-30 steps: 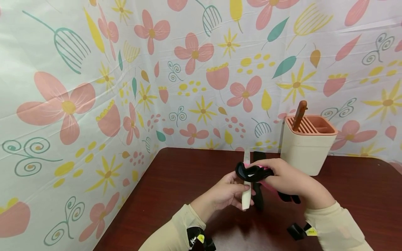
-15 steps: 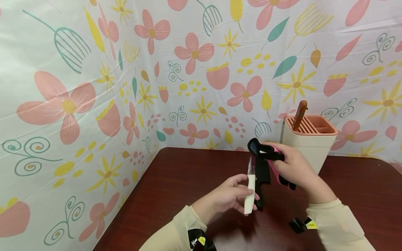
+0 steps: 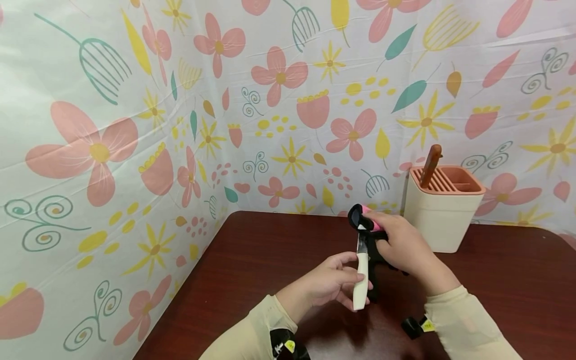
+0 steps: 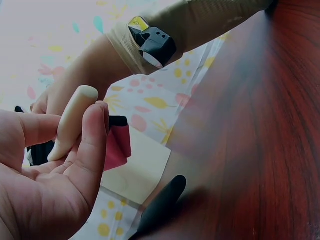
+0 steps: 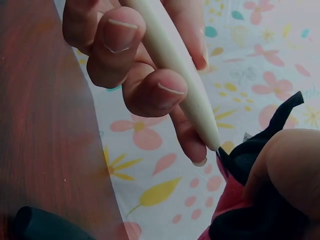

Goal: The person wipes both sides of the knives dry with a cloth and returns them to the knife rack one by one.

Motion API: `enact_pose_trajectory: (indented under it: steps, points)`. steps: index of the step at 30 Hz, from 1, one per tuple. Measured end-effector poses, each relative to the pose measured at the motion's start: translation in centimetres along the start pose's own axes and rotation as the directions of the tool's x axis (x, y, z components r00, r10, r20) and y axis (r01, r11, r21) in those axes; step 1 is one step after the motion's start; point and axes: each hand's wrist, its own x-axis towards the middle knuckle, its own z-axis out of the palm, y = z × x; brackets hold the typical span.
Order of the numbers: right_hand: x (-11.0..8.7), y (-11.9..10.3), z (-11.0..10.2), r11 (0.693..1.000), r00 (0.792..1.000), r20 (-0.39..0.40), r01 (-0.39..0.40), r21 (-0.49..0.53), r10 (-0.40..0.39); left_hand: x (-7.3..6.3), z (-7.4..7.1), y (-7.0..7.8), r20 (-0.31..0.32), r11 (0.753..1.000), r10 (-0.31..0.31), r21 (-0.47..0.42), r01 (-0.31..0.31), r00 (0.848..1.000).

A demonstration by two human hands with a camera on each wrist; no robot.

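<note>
My left hand (image 3: 330, 281) pinches a knife (image 3: 361, 282) by its cream handle between thumb and fingers, the short blade pointing away from me. In my right hand (image 3: 405, 247) is a folded pink-and-black, cloth-like thing (image 3: 355, 215), with a black loop at one end. That loop overlaps the blade's tip in the head view. The right wrist view has the cloth-like thing (image 5: 232, 197) close against the blade end of the handle (image 5: 185, 75). Below both hands a black cleaver (image 3: 373, 290) lies on the table, mostly hidden; its dark handle (image 4: 162, 205) shows in the left wrist view.
A cream knife block (image 3: 443, 220) with an orange slotted top stands at the back right of the dark red table (image 3: 261, 240). One brown-handled knife (image 3: 431, 166) sits in its slots. A flower-printed sheet (image 3: 279, 125) hangs behind and to the left.
The right hand first moved the pink-and-black thing up and away past the knife's tip, then brought it back down onto the blade. The left hand stays nearly still on the knife.
</note>
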Motion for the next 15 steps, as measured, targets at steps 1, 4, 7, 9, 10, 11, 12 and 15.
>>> enact_pose_trajectory:
  steps: [1, 4, 7, 9, 10, 11, 12, 15]
  points:
    - [0.0, -0.1, 0.0, 1.0, 1.0, 0.009, -0.002, -0.005, 0.002, 0.0, 0.0, 0.1, -0.003, 1.0, 0.002, 0.005, -0.002, 1.0]
    - [0.0, -0.4, 0.0, 1.0, 1.0, 0.026, 0.004, -0.008, -0.003, -0.1, 0.0, 0.2, -0.017, 1.0, 0.004, 0.014, -0.003, 1.0]
    - [-0.1, -0.8, -0.1, 1.0, 0.999, 0.042, 0.013, -0.01, -0.013, -0.2, -0.1, 0.3, -0.036, 1.0, -0.001, 0.012, 0.002, 0.999]
    - [-0.2, -1.1, -0.1, 1.0, 0.998, 0.056, 0.021, -0.013, -0.02, -0.2, -0.1, 0.4, -0.048, 1.0, -0.004, 0.008, 0.004, 0.999]
    - [-0.2, -1.2, -0.1, 1.0, 0.998, 0.064, 0.025, -0.015, -0.024, -0.1, -0.2, 0.5, -0.052, 1.0, -0.004, 0.007, 0.005, 0.999]
    - [-0.2, -1.4, -0.1, 0.999, 0.997, 0.072, 0.029, -0.018, -0.027, -0.1, -0.2, 0.5, -0.054, 1.0, -0.002, 0.007, 0.002, 0.999]
    - [-0.3, -1.5, -0.2, 0.999, 0.996, 0.082, 0.035, -0.019, -0.034, -0.1, -0.3, 0.5, -0.055, 1.0, 0.003, 0.008, -0.003, 0.999]
    - [-0.4, -1.9, -0.4, 0.998, 0.993, 0.11, 0.054, -0.012, -0.052, -0.1, -0.5, 0.4, -0.052, 1.0, 0.018, 0.008, -0.018, 0.998]
